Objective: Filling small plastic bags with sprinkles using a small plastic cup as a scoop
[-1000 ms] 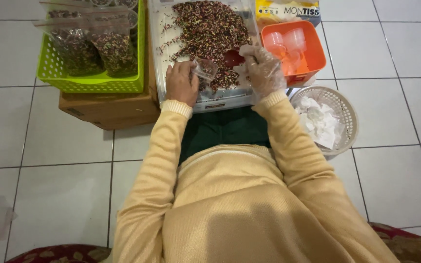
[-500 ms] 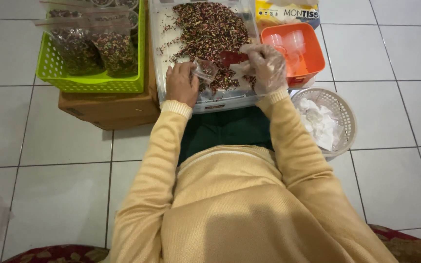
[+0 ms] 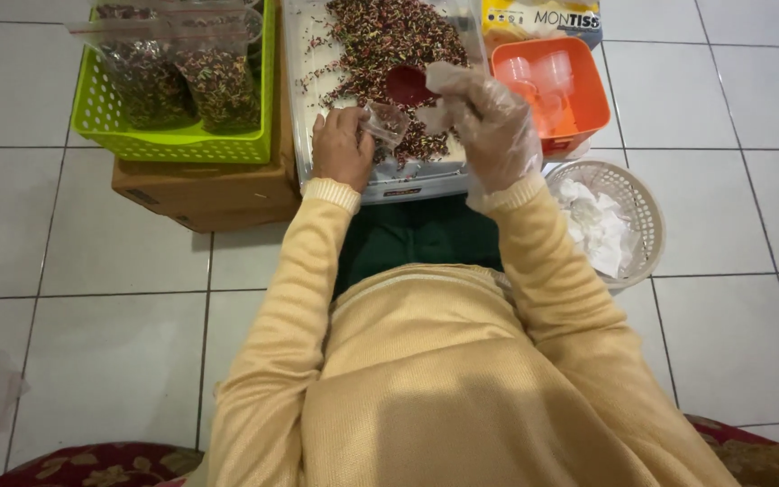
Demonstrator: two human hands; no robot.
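While a white tray (image 3: pixel 304 99) of sprinkles (image 3: pixel 380 41) sits on the floor, the bare left hand (image 3: pixel 340 149) pinches a clear cup (image 3: pixel 386 122) over it; the gloved right hand (image 3: pixel 489 122) grips a red scoop (image 3: pixel 407 86). Any tilt of the cup could scatter sprinkles onto tiles.

Speckled brown, red and green sprinkles (image 3: pixel 380 36) cover the white tray (image 3: pixel 304 99), with a dark red scoop (image 3: pixel 407 86) on them, a lime green basket (image 3: pixel 173 140) left of the tray, an orange tub (image 3: pixel 588 99) right of it, and pale yellow sleeves (image 3: pixel 299 271) below it.
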